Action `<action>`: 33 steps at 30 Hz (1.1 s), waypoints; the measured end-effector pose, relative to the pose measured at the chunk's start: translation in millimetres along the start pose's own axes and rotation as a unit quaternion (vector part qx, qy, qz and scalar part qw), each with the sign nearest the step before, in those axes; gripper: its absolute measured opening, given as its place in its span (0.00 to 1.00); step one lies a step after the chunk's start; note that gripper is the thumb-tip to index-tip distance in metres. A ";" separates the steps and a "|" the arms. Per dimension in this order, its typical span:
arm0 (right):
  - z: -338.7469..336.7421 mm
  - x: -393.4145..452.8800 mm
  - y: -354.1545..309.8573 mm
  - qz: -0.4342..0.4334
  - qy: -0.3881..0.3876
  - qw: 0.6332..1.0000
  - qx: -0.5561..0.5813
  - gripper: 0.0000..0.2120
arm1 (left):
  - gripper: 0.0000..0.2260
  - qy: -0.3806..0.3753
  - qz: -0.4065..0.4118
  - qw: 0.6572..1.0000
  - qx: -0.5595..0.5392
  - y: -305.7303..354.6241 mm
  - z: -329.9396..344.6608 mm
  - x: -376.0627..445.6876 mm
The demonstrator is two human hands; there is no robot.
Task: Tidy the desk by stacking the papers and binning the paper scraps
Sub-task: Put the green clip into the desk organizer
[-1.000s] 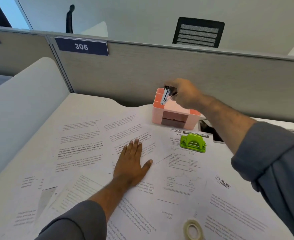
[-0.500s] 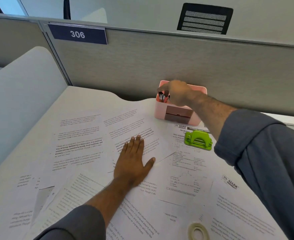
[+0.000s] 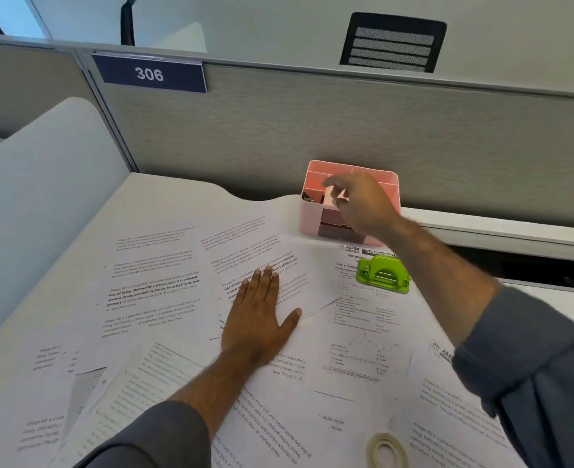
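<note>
The papers (image 3: 184, 298) are spread loose and overlapping across the white worktop (image 3: 164, 197), covering it from about 7 o'clock round to 4 o'clock of the view; no stack has been formed. At the centre, the left hand (image 3: 258, 315) is laid flat on the sheets, palm down, fingers straight and together, thumb splayed toward 3 o'clock; nothing is grasped by it, its grip released. Up at 1 o'clock, the right hand (image 3: 363, 204) is held over the pink organiser (image 3: 309, 211), which stands at the back of the worktop against the grey partition (image 3: 312, 130). The fingers are loosely bent and blurred above the open compartments; nothing is seen to be held in them, so that grip is read as released. A small dark object (image 3: 312, 197) is seen in the organiser's left front compartment; what it is cannot be told. Just beside the organiser, toward 5 o'clock from it, a green hole punch (image 3: 383, 273) is set on a printed sheet. At the bottom edge, near 5 o'clock, a tape roll (image 3: 385, 450) is lying on the papers, partly cut off by the frame. A plate marked 306 (image 3: 150, 74) is fixed to the partition at 11 o'clock.
</note>
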State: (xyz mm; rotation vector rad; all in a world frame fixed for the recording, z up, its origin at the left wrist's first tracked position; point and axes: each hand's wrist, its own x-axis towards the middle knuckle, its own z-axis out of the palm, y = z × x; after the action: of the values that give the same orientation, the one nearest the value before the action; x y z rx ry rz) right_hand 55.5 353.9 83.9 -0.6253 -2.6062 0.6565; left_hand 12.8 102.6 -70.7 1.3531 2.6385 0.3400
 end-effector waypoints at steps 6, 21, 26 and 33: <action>-3.5 -99.6 27.3 0.136 0.126 0.978 0.099 0.14 | 0.38 0.003 0.002 1.000 0.007 0.6 -0.8 1.8; 26.6 -142.0 98.9 0.413 0.097 0.899 0.111 0.30 | 0.39 0.014 0.005 1.000 0.016 -0.8 2.0 3.1; 34.4 -129.2 100.0 0.406 0.107 0.903 0.097 0.22 | 0.39 0.020 0.003 1.000 0.008 -2.0 3.3 2.8; 32.6 -127.8 94.5 0.423 0.093 0.898 0.075 0.16 | 0.39 0.022 0.004 1.000 0.014 -2.1 3.7 3.0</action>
State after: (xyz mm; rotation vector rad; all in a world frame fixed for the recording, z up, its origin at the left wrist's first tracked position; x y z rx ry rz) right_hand 177.2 353.3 -23.5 -1.6999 -1.9933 0.9591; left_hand 10.4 104.3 -74.9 1.3816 2.6834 0.3406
